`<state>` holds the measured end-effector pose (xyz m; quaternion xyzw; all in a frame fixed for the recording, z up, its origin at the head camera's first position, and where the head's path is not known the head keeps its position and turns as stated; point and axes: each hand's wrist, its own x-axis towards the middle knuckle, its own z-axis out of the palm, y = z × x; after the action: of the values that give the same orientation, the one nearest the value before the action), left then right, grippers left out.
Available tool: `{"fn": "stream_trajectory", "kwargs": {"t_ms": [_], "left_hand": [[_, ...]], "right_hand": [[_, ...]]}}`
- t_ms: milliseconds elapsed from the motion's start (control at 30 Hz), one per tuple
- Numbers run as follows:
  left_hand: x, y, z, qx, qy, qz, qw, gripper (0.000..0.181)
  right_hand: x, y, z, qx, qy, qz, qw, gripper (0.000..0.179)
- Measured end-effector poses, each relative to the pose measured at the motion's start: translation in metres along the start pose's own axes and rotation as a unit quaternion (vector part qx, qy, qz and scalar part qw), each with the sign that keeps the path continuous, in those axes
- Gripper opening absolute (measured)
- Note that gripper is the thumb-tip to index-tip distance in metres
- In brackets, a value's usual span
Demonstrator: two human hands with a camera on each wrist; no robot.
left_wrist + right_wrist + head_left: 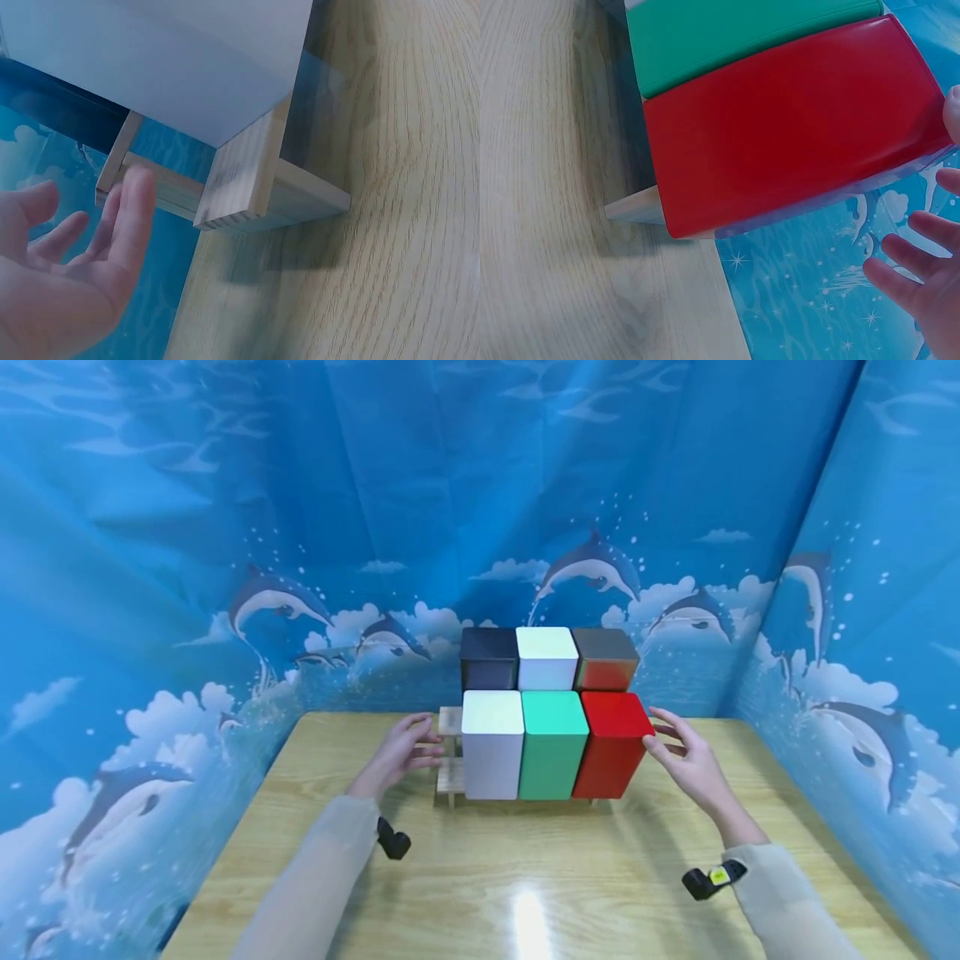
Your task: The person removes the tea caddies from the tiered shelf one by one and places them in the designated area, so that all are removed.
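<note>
A wooden two-step rack (452, 774) carries two rows of tall boxes. In front stand a white box (492, 747), a green box (555, 747) and a red box (615, 747), side by side. My left hand (405, 752) is at the rack's left end, its loosely bent fingers near the wooden step (244, 172) in the left wrist view. At the right, my right hand (690, 764) has its thumb right at the red box's upper corner. Its other fingers spread apart beside the box, holding nothing, in the right wrist view.
Behind the front row stand a black box (489, 660), another white box (547, 658) and a dark grey box (605, 660) with a reddish front. A blue dolphin-print curtain (450, 485) surrounds the wooden table (450, 877) at the back and sides.
</note>
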<state>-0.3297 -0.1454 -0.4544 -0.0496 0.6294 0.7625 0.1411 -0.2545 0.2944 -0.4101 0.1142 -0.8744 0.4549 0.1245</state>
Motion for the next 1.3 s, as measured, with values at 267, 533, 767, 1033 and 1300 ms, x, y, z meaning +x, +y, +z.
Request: {"fn": "stream_trajectory", "kwargs": {"t_ms": [267, 533, 767, 1033, 1300], "left_hand": [[0.004, 0.003, 0.001, 0.021, -0.030, -0.015, 0.9992, 0.051], [0.014, -0.003, 0.003, 0.013, -0.017, -0.025, 0.9995, 0.051], [0.025, -0.003, 0.005, 0.013, -0.024, -0.029, 0.9992, 0.058], [0.032, 0.000, 0.002, 0.036, -0.047, -0.038, 0.9976, 0.052], [0.036, -0.003, -0.001, 0.032, -0.055, -0.041, 0.9971, 0.049]], "right_hand": [[0.003, 0.003, 0.005, 0.024, 0.009, -0.018, 0.9995, 0.054], [0.004, 0.004, 0.010, 0.061, 0.004, -0.029, 0.9977, 0.053], [0.006, 0.005, 0.011, 0.079, 0.001, -0.052, 0.9955, 0.058], [0.010, 0.005, 0.013, 0.125, -0.023, -0.057, 0.9902, 0.059], [0.010, 0.008, 0.018, 0.171, -0.016, -0.083, 0.9816, 0.061]]}}
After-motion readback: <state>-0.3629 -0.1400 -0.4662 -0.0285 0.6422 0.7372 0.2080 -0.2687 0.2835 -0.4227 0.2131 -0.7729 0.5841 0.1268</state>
